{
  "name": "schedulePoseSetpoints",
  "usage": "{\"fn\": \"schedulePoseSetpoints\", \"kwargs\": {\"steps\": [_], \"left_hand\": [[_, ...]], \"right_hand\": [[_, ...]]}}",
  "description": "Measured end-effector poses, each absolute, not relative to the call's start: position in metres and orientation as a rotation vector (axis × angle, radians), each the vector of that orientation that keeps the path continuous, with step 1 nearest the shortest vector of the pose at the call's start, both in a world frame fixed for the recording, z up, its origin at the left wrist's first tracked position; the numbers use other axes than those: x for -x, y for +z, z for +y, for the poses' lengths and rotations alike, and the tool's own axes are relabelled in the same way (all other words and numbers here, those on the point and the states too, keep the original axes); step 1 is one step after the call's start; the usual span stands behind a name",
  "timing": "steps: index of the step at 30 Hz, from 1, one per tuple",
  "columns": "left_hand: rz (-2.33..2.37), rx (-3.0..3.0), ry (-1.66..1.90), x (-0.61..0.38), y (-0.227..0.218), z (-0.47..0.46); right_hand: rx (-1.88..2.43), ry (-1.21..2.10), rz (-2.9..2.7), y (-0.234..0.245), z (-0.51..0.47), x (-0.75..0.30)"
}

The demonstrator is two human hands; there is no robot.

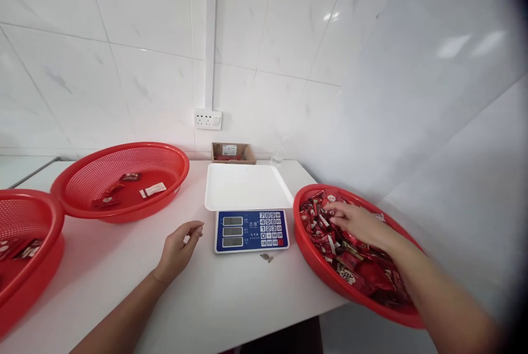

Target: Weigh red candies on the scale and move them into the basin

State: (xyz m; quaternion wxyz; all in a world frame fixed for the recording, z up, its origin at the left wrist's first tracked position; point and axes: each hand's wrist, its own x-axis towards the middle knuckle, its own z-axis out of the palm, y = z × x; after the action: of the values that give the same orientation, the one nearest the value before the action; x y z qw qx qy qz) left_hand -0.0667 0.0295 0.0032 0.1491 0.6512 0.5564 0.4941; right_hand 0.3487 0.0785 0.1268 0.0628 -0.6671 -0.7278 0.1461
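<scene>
Person's left hand (180, 245) hangs over the white table (239, 293) at 8 o'clock of the digital price scale (252, 226), fingers loosely curled, thumb near fingertips, nothing seen in it. Right hand (350, 222) is at 3 o'clock, over the filled red plastic basket (303, 245), palm down, fingers half bent; cannot tell whether it has hold of any wrapped snack packets (325, 236). Packets lie heaped inside that basket, at 4 o'clock of the scale. Scale sits mid-table, keypad toward the person, likely for easy reading and reach from both sides. Far-left basket (119, 210), 9 to 10 o'clock, has a few packets and a white sachet (153, 189); near-left basket (45, 274), between 8 and 9, is cut by the frame, packets visible too. Cardboard box (247, 153) at 12 and clear bottle (277, 157) at 1 stand toward the wall, probably to keep them out of the way. Small dark scraps (264, 256) at 5. Edges: filled basket reaches past the table's right edge, support not visible; its rim is just beside the pan corner, so sideways room looks tight there. More room between scale and left baskets, and along the near side.
</scene>
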Motion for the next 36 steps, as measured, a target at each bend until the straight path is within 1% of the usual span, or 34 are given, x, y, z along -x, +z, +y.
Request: {"fn": "schedulePoseSetpoints", "kwargs": {"steps": [2, 4, 7, 10, 12, 14, 17, 19, 23, 27, 30, 33, 36], "left_hand": [[1.583, -1.834, 1.419, 0.067, 0.005, 0.029], [1.553, -1.814, 1.418, 0.067, 0.006, 0.029], [1.520, -1.792, 1.414, 0.065, 0.007, 0.028], [1.499, -1.779, 1.415, 0.064, 0.008, 0.028], [1.489, -1.766, 1.418, 0.065, 0.008, 0.028], [1.489, -1.738, 1.417, 0.066, 0.008, 0.029], [1.497, -1.691, 1.411, 0.067, 0.008, 0.030], [1.503, -1.673, 1.404, 0.068, 0.007, 0.031], [1.488, -1.664, 1.399, 0.067, 0.002, 0.032], [1.477, -1.641, 1.425, 0.067, -0.001, 0.033], [1.490, -1.633, 1.432, 0.069, 0.000, 0.033], [1.500, -1.641, 1.436, 0.071, 0.002, 0.032], [1.503, -1.649, 1.437, 0.072, 0.003, 0.032]], "right_hand": [[2.035, 0.411, -2.129, 0.135, 0.073, -0.354], [2.039, 0.403, -2.173, 0.134, 0.067, -0.358], [2.082, 0.391, -2.297, 0.114, 0.061, -0.362], [2.195, 0.245, -2.261, 0.090, 0.062, -0.367], [2.215, 0.171, -2.208, 0.085, 0.065, -0.372], [2.215, 0.157, -2.156, 0.092, 0.067, -0.376], [2.238, 0.117, -1.999, 0.115, 0.070, -0.376], [2.246, 0.147, -1.860, 0.130, 0.072, -0.366], [2.123, 0.254, -1.722, 0.140, 0.089, -0.326], [1.840, 0.366, -1.830, 0.130, 0.125, -0.263], [1.701, 0.386, -1.948, 0.118, 0.151, -0.209], [1.648, 0.349, -2.088, 0.104, 0.166, -0.164], [1.720, 0.334, -2.205, 0.090, 0.171, -0.140]]}}
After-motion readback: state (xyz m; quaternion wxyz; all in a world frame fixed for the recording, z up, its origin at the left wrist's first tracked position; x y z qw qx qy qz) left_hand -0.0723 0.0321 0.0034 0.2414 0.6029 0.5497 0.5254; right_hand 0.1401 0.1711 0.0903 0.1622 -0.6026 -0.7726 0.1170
